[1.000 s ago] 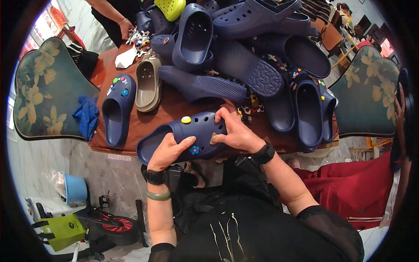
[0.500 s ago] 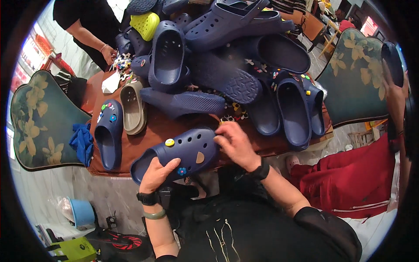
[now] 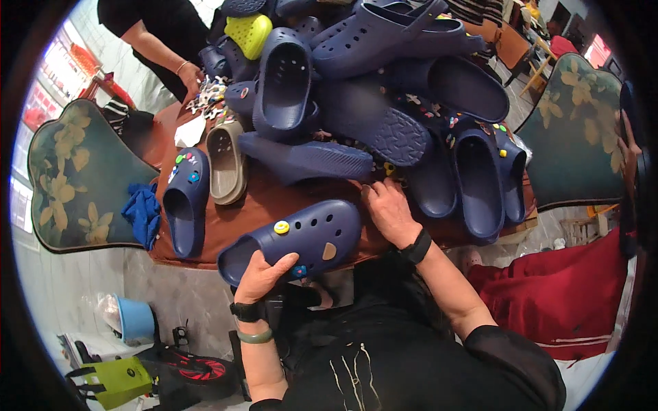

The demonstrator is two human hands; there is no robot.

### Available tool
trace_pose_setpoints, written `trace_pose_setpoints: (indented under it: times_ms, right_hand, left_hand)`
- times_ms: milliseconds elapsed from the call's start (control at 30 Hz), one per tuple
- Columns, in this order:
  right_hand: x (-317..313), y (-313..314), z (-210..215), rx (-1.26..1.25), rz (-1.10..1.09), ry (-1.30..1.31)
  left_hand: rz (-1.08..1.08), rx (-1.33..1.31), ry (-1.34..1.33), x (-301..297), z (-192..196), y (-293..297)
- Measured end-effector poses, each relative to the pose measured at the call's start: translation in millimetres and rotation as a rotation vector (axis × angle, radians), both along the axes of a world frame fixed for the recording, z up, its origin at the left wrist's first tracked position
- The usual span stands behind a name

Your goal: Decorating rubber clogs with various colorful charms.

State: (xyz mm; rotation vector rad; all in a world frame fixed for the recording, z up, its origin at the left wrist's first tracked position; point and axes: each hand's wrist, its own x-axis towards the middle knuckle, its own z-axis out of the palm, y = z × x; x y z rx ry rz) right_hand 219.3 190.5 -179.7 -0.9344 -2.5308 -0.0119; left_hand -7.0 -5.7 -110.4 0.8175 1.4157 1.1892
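Note:
My left hand (image 3: 259, 279) grips a navy clog (image 3: 317, 225) by its heel-side edge, thumb on top. The clog tilts above the table's near edge, its toe to the right. It carries a yellow-and-white round charm (image 3: 282, 227), a tan charm (image 3: 329, 251) and a blue flower charm (image 3: 299, 271); its other visible holes are bare. Just beyond the toe, my right hand (image 3: 392, 211) rests on the table with fingers bent and drawn together at small loose charms (image 3: 389, 169). Whatever lies between its fingertips is too small or hidden to make out.
A heap of navy clogs (image 3: 284, 82) covers the table (image 3: 267, 205), with a yellow-green clog (image 3: 248, 34) in it. A beige clog (image 3: 226, 164) and a decorated navy clog (image 3: 185, 212) lie at left. Another person's hand (image 3: 191, 77) is by the charms at back left.
My right hand has moved away from the clog's toe, down to the loose charms on the table. My left hand keeps its hold on the clog. The whole view has shifted slightly.

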Motion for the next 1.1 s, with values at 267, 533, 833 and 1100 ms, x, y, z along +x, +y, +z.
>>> trace_pose_setpoints:
  times_ms: [267, 533, 833, 1100]
  right_hand:
    - [-6.2, -27.0, 41.2, 0.026, 0.195, 0.550]
    - [-49.7, -53.9, 50.0, 0.162, 0.387, 0.428]
    - [-46.5, -68.1, 53.5, 0.028, 0.257, 0.233]
    - [-54.1, -59.4, 55.2, -0.037, 0.301, 0.162]
  left_hand:
    - [-0.015, 0.100, 0.037, -5.7, -5.4, -0.9]
    - [-0.046, 0.094, 0.069, -3.1, 3.4, 3.2]
    - [-0.053, 0.120, 0.143, -7.9, 3.5, 10.5]
    - [-0.085, 0.054, 0.115, -11.0, 4.1, 15.3]
